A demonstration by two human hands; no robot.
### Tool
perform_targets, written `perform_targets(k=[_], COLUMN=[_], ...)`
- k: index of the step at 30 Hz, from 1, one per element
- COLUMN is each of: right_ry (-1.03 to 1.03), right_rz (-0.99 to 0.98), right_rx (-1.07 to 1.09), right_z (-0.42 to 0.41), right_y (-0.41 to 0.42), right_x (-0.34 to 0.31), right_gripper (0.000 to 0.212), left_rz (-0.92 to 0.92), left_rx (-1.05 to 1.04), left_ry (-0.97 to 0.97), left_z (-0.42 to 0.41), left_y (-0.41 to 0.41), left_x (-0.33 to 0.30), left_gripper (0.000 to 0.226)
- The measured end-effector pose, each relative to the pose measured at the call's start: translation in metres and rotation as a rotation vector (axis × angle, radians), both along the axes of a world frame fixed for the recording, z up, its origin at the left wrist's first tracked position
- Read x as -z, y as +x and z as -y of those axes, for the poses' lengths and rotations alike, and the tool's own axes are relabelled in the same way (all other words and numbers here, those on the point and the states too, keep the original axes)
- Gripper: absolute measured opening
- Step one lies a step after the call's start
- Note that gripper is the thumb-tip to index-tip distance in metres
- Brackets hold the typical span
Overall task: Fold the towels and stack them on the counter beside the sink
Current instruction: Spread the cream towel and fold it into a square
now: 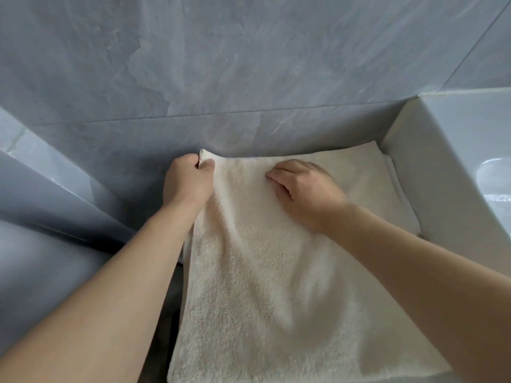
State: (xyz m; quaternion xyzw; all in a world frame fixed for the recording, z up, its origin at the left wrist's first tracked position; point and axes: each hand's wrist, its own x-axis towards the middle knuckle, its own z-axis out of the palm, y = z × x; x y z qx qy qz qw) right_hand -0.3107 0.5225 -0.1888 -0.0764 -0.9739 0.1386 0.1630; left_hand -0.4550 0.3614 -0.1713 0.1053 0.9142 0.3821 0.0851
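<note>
Head view, looking down. White terry towel (265, 272) lies spread on the table, far edge near the grey tiled wall (221, 64), just left of the white sink (456, 161). Left hand (188, 181) pinches the far left corner, likely to keep the edge squared. Right hand (307, 189), fingers curled, presses the cloth, seemingly to anchor it. A folded towel edge (401, 189) shows beneath, so stacking looks underway.

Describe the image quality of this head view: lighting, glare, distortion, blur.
Head view: soft, even, bluish light, with faint shadows under the hands on the white towel; a bright glare patch on the sink at right; wide-angle bending of the wall tile seams and stretched forearms at the bottom corners; the towel's weave is soft in focus near the bottom edge.
</note>
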Motion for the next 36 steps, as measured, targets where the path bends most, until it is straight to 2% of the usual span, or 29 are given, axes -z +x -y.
perform_targets(k=[5,9,12,14,16,18,27,29,31,32,34,36], right_ry=[0.109,0.025,0.044,0.055,0.057,0.071,0.116,0.125,0.126,0.13,0.134,0.124], right_rz=[0.067,0.192,0.218,0.256,0.308,0.348,0.359,0.35,0.34,0.335,0.326,0.313], right_rx=[-0.148,-0.127,-0.081,-0.077,-0.071,-0.05,-0.01,-0.015,-0.02,-0.021,-0.022,-0.017], right_z=[-0.022,-0.025,-0.024,-0.023,-0.022,-0.021,-0.019,-0.019,-0.019,-0.019,-0.018,-0.018], right_y=[0.007,0.013,0.014,0.014,0.013,0.011,0.008,0.009,0.009,0.009,0.009,0.01], right_x=[0.009,0.014,0.014,0.011,0.007,0.006,0.005,0.005,0.006,0.005,0.006,0.007], right_gripper=[0.039,0.05,0.053,0.055,0.059,0.062,0.064,0.064,0.063,0.063,0.063,0.063], left_rz=[-0.052,-0.066,0.097,0.275,0.431,0.494,0.147,-0.143,-0.453,-0.519,-0.472,-0.36], left_rx=[-0.075,-0.039,-0.029,-0.037,-0.033,-0.038,-0.048,-0.043,0.088,0.163,0.338,0.472], left_ry=[-0.046,-0.117,-0.04,0.013,-0.001,-0.061,-0.138,-0.194,-0.237,-0.235,-0.299,-0.458], left_z=[-0.006,-0.007,0.001,0.016,0.034,0.045,0.057,0.061,0.059,0.054,0.046,0.041], left_y=[0.002,0.0,-0.001,0.005,0.016,0.026,0.049,0.063,0.08,0.09,0.112,0.132], left_x=[0.003,0.002,-0.005,-0.01,-0.012,-0.016,-0.02,-0.024,-0.028,-0.028,-0.022,-0.011], left_gripper=[0.042,0.041,0.04,0.028,0.025,0.031,0.026,0.024,0.032,0.036,0.049,0.062])
